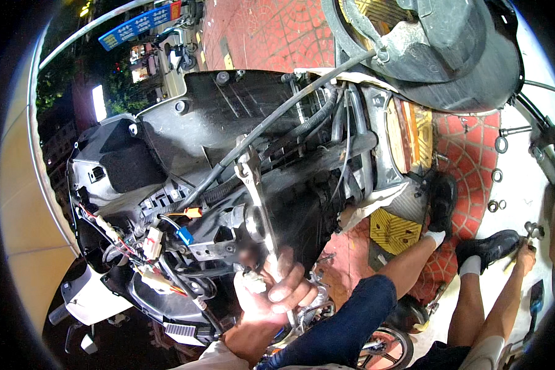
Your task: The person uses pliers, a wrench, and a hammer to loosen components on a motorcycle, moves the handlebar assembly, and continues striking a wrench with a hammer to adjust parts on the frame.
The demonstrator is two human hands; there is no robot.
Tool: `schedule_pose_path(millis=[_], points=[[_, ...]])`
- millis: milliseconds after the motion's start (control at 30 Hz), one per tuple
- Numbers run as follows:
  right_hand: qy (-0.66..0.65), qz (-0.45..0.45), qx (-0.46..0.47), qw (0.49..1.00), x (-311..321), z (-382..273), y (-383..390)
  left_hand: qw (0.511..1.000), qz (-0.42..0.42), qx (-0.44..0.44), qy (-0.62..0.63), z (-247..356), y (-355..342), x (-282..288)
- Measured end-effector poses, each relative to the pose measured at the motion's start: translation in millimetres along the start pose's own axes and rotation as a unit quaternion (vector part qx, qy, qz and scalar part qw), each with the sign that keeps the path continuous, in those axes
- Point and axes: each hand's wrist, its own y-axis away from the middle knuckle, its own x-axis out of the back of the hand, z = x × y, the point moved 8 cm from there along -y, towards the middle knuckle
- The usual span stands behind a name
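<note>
My left hand reaches in from the lower edge, fingers wrapped round a long shiny wrench. The wrench's jawed end lies over the stripped scooter body, by a long dark bar. Its other end shows below my fist. Left of this hand, loose wiring hangs with a blue connector, an orange connector and a white connector. My right hand is low at the far right, closed on a metal-headed tool with a pale handle, beside my shoe.
Several metal rings, one a dark ring, lie on the pale floor at right. A large black plastic shell stands at the upper right. Red paving with yellow tiles surrounds the scooter. A spoked wheel shows at the bottom.
</note>
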Motion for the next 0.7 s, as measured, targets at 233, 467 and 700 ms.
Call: schedule_pose_path(millis=[233,467,700], points=[[-0.495,-0.139,-0.138,0.847,-38.7,-11.0,20.6,1.0,-0.014,0.006,0.001,5.3,0.8,3.2],[-0.485,-0.165,-0.042,0.858,106.5,-142.4,212.3,0.998,-0.054,-0.003,0.031,5.5,11.0,15.8],[-0.55,-0.405,-0.005,0.73,232.2,-347.9,464.9,0.996,-0.072,0.01,0.045,7.2,-0.8,31.2]])
